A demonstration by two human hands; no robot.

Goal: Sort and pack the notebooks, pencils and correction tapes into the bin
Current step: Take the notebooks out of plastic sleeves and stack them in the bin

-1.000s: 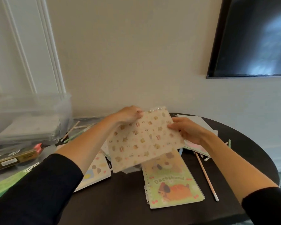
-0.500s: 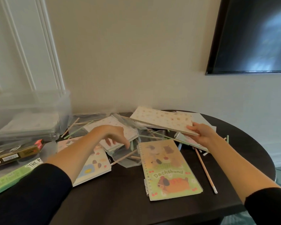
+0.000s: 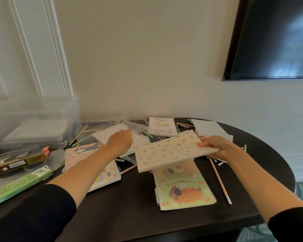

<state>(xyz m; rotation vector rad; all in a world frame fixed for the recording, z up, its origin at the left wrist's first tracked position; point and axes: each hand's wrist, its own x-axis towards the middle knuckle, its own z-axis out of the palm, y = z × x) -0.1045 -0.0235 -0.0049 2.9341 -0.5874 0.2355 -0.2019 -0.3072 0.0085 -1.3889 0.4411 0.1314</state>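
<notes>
My right hand (image 3: pixel 215 146) grips the right edge of a cream patterned spiral notebook (image 3: pixel 170 151), held flat above the table. Under it lies a green "Dachshund" notebook (image 3: pixel 184 187). My left hand (image 3: pixel 120 143) reaches over a white spiral notebook (image 3: pixel 110 135) and touches crinkled clear wrapping (image 3: pixel 135 127); whether it pinches it I cannot tell. A pink "cutie" notebook (image 3: pixel 80 154) lies beneath my left forearm. Several pencils (image 3: pixel 219 180) lie scattered. The clear plastic bin (image 3: pixel 42 117) stands at the left with flat things inside.
Another notebook (image 3: pixel 163 126) and a white pad (image 3: pixel 208 129) lie at the table's back. A green box (image 3: pixel 19 184) and a dark-gold box (image 3: pixel 17 159) sit left of the dark round table (image 3: pixel 126 206). A black screen (image 3: pixel 273 37) hangs on the wall.
My left hand let go of the cream notebook and moved to the pile behind. My right hand alone now carries the notebook, lowered flat and shifted toward the middle.
</notes>
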